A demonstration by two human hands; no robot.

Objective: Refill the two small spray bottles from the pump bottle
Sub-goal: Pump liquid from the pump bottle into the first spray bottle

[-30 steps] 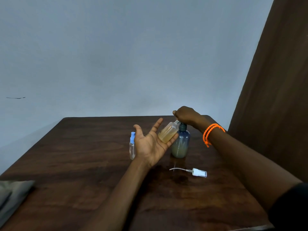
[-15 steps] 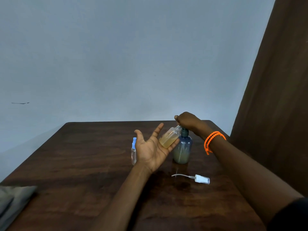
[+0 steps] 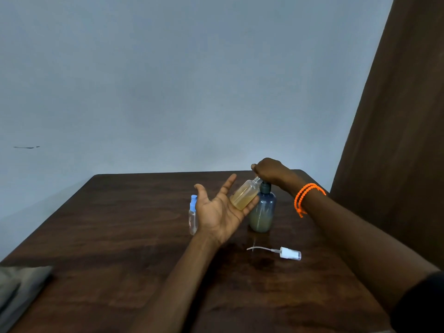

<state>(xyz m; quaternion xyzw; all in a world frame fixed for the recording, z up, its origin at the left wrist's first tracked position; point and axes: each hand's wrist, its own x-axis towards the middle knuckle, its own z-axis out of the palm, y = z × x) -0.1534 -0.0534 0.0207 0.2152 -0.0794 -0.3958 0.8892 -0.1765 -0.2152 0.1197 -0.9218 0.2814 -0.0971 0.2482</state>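
Observation:
A blue-grey pump bottle [image 3: 262, 212] stands on the dark wooden table [image 3: 120, 236]. My right hand [image 3: 270, 171] covers and presses its pump head. My left hand [image 3: 221, 212] lies palm up with fingers spread and cradles a small uncapped spray bottle [image 3: 245, 194], tilted, its neck under the pump spout, holding yellowish liquid. A second small clear spray bottle with a blue cap [image 3: 193, 216] stands upright just left of my left hand. The white spray cap with its dip tube [image 3: 286, 253] lies on the table in front of the pump bottle.
A grey folded cloth [image 3: 16, 287] lies at the table's near left corner. A brown curtain [image 3: 396, 140] hangs at the right, close to the table's far right corner. A pale wall stands behind the table.
The view has shifted slightly. Both hands keep the same hold at the pump bottle, and the bottles and the loose cap stay where they were.

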